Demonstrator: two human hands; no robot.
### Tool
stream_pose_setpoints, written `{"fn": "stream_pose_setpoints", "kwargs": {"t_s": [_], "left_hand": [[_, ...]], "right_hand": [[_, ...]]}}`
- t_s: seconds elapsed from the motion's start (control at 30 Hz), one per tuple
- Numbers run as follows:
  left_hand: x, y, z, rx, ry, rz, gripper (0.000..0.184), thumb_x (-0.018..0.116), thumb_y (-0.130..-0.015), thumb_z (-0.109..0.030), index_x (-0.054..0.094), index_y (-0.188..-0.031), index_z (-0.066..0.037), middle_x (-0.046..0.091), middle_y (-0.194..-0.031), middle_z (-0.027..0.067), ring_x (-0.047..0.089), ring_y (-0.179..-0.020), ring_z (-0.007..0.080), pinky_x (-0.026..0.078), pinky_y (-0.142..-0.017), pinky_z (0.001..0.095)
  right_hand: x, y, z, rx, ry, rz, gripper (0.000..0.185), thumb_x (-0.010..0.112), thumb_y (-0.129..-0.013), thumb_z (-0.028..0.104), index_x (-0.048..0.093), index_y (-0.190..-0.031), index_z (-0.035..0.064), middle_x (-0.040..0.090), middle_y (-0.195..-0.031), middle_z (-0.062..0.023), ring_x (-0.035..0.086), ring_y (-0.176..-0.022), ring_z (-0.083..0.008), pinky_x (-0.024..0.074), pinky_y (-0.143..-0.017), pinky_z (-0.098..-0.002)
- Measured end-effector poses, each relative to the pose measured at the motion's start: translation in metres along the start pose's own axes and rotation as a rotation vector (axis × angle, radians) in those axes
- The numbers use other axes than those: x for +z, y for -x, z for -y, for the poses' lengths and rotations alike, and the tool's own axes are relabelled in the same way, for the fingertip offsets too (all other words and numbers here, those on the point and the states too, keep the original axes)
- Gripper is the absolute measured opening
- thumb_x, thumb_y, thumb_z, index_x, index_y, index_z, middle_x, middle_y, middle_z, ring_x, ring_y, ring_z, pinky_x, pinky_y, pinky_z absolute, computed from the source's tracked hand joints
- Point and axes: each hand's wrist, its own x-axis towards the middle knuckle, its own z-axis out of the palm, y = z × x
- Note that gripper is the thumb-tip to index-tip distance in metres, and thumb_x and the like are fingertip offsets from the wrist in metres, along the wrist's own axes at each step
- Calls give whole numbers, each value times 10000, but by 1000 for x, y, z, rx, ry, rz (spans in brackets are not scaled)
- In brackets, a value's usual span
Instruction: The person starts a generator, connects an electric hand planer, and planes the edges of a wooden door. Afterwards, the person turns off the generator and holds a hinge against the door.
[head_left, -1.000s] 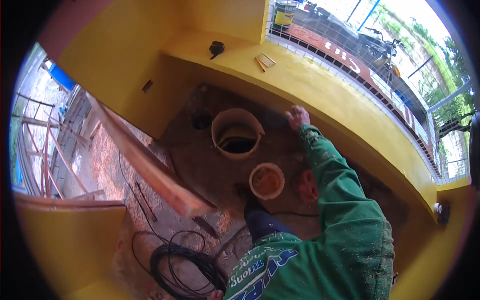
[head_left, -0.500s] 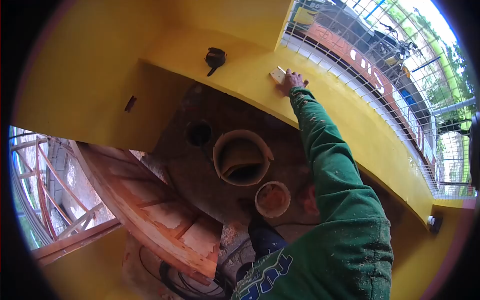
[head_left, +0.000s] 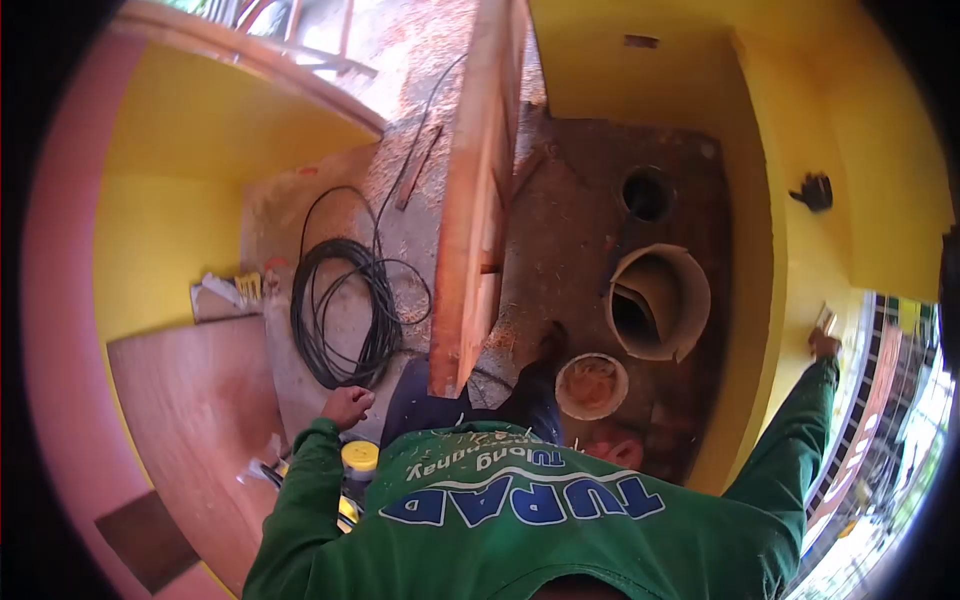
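At the far right, my right hand [head_left: 825,345] is closed on a small pale rectangular piece [head_left: 826,318] on the yellow ledge [head_left: 795,290]; what kind of piece it is I cannot tell. My left hand [head_left: 347,405] hangs low near my leg with its fingers curled in, and nothing shows in it. Just beyond it lies a coil of black cable [head_left: 345,310] on the floor. A yellow-lidded container [head_left: 360,457] stands beside my left forearm, partly hidden by the sleeve.
A wooden door [head_left: 475,200] stands edge-on ahead of me. Right of it are a large round drum [head_left: 695,300], a pale bucket [head_left: 592,387] and a dark round container [head_left: 648,195]. A black object [head_left: 815,192] rests on the ledge. Plywood [head_left: 200,390] leans at left.
My view has swung left, so the ledge and right hand now appear at the far right. My left hand, the cable coil and the plywood have come into view. My right hand stays at the pale piece.
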Motion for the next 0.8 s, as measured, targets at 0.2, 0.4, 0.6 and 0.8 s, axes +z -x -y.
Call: {"fn": "stream_pose_setpoints", "kwargs": {"t_s": [0.2, 0.4, 0.6, 0.8], "left_hand": [[7, -21, 44, 27, -164, 102, 383, 555, -853, -358, 673, -934, -3, 650, -682, 114, 638, -614, 183, 502, -620, 336], [-26, -55, 36, 161, -158, 82, 385, 568, -847, -375, 669, -973, -26, 664, -739, 123, 640, -681, 201, 495, -675, 342], [-99, -130, -8, 442, -153, 88, 328, 515, -869, -296, 635, -969, -8, 638, -749, 167, 627, -682, 261, 487, -682, 364], [-210, -138, -55, 807, -113, -41, 316, 518, -871, -273, 620, -1009, -8, 645, -890, 203, 639, -852, 336, 495, -758, 387]], "right_hand": [[3, 8, 14, 173, -418, -320, 393, 649, -770, 336, 579, -894, -31, 563, -707, -122, 493, -501, -202, 401, -414, -359], [22, 25, 71, -115, -580, -422, 345, 562, -848, 295, 554, -983, -23, 606, -861, -134, 582, -712, -305, 492, -637, -428], [2, 242, 262, -138, -1338, -184, 329, 577, -886, 298, 491, -1145, 114, 589, -976, -70, 629, -764, -169, 427, -454, -231], [-47, 473, 431, -693, -1228, 94, 355, 583, -877, 253, 495, -1171, 74, 617, -1016, -86, 661, -765, -224, 485, -533, -278]]}}
